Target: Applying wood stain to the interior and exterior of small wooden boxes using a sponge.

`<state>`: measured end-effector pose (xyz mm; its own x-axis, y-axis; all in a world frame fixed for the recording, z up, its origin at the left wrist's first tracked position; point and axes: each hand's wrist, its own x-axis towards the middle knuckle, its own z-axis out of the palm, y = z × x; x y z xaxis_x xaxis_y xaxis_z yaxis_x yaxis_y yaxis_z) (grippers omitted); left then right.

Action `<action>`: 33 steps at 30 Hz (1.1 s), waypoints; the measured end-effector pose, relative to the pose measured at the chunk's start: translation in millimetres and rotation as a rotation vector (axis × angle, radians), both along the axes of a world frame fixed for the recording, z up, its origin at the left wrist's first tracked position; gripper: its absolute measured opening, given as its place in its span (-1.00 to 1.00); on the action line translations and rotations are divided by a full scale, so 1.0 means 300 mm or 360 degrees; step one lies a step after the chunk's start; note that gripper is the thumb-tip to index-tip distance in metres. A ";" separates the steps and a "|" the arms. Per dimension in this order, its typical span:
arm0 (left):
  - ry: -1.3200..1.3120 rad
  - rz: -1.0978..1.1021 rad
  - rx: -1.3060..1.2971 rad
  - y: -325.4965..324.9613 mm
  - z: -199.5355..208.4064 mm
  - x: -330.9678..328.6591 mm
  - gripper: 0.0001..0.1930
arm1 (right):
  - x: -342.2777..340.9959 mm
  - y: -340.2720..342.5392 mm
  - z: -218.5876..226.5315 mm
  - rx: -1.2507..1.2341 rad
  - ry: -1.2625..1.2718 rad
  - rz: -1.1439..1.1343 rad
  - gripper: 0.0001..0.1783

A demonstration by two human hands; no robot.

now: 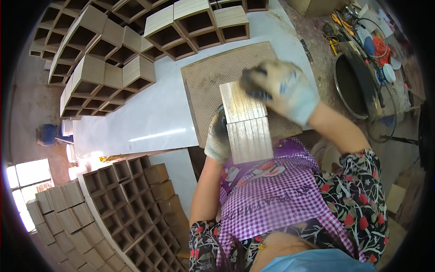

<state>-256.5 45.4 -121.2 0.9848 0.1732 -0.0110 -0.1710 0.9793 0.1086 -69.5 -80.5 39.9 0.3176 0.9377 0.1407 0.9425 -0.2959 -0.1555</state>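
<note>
My left hand (217,141), in a pale glove with a dark patch at the fingers, grips a pale wooden box (247,122) from its left side. A seam crosses the box's upward face and splits it into two squares; the surface looks partly shiny. Over the far right corner of the box is my right hand (290,88), in a similar glove, its fingers curled. Something dark at those fingertips is blurred, and I cannot tell whether it is a held pad or the glove itself. Under both hands lies a brown textured mat (208,77).
The mat rests on a white tabletop (136,131). Open wooden boxes (106,77) stand stacked in clusters at the far left. More boxes (131,204) are piled at the near left. A round dark basin (351,86) and cluttered tools with cables (369,41) sit on the right.
</note>
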 end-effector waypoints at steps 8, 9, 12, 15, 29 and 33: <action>-0.0163 -0.0097 -0.0198 0.001 0.026 0.006 -0.35 | -0.114 0.060 0.032 -0.0190 -0.0035 0.0322 -0.59; 0.0200 0.0117 0.0642 -0.004 0.040 0.002 -0.35 | -0.075 0.103 0.025 -0.0242 -0.0035 0.0128 -0.59; 0.0666 0.0145 0.0666 -0.024 0.096 0.007 -0.26 | 0.016 0.209 -0.017 0.0065 -0.0068 0.0045 -0.61; 0.0496 0.0106 0.0490 -0.018 0.075 0.008 -0.26 | -0.065 0.190 0.035 -0.0318 -0.0233 0.0298 -0.66; 0.0219 0.0038 0.0429 0.005 -0.030 0.016 -0.45 | -0.091 0.179 0.077 -0.0278 0.0227 0.0356 -0.68; 0.0503 0.0214 0.1073 0.009 -0.035 -0.017 -0.20 | -0.277 0.016 0.060 -0.0435 0.0135 0.1048 -0.70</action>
